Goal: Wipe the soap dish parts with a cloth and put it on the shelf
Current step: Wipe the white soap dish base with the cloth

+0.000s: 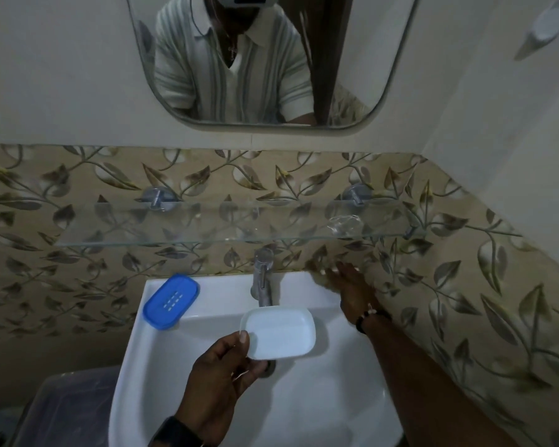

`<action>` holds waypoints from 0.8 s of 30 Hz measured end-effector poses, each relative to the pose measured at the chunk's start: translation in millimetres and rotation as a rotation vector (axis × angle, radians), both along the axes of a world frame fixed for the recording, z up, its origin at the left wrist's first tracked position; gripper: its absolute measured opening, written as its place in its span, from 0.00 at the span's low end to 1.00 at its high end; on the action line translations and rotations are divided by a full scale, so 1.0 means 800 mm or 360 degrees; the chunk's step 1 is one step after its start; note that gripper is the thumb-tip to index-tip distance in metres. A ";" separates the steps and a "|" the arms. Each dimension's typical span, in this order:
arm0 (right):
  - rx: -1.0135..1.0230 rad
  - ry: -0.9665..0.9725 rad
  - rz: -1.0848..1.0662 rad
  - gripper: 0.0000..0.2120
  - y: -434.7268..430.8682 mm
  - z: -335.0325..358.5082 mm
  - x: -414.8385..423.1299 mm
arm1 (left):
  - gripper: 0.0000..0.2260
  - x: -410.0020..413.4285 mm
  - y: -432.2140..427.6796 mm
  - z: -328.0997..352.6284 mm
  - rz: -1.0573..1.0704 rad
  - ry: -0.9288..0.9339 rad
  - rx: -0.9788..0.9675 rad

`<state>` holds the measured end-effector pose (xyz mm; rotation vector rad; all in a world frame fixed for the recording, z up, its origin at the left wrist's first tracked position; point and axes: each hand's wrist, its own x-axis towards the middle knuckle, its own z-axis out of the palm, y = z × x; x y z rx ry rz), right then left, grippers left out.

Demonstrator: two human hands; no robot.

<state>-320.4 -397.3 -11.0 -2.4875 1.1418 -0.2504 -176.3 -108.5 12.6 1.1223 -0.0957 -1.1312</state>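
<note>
My left hand [220,375] grips the white soap dish base [281,333] by its near left corner and holds it level over the sink [304,401], just in front of the tap [263,275]. The blue perforated soap dish insert [171,301] lies on the sink's back left rim. My right hand [349,288] reaches to the sink's back right corner by the tiled wall. It is blurred with a brownish smear at the fingertips, so I cannot tell if it holds anything. No cloth shows clearly. The glass shelf [175,241] runs along the wall above the tap.
A small clear object [346,224] rests on the right part of the shelf. A mirror [388,75] hangs above it. A translucent plastic box [68,411] stands below the sink on the left. The patterned side wall closes in on the right.
</note>
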 end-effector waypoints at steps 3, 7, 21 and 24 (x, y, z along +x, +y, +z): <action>-0.0179 0.0574 0.0325 0.28 -0.011 -0.036 -0.010 | 0.17 -0.003 -0.008 -0.007 0.0012 -0.0015 0.0007; -0.0140 0.0668 0.0247 0.36 -0.010 -0.066 -0.016 | 0.19 -0.006 -0.013 -0.012 0.0008 -0.0052 0.0030; -0.0122 0.0585 0.0178 0.39 -0.026 -0.072 -0.017 | 0.18 -0.010 -0.008 -0.017 0.0043 -0.0059 0.0016; -0.0326 0.0468 0.0151 0.36 -0.018 -0.063 -0.026 | 0.19 -0.007 -0.003 -0.014 0.0047 -0.0036 0.0007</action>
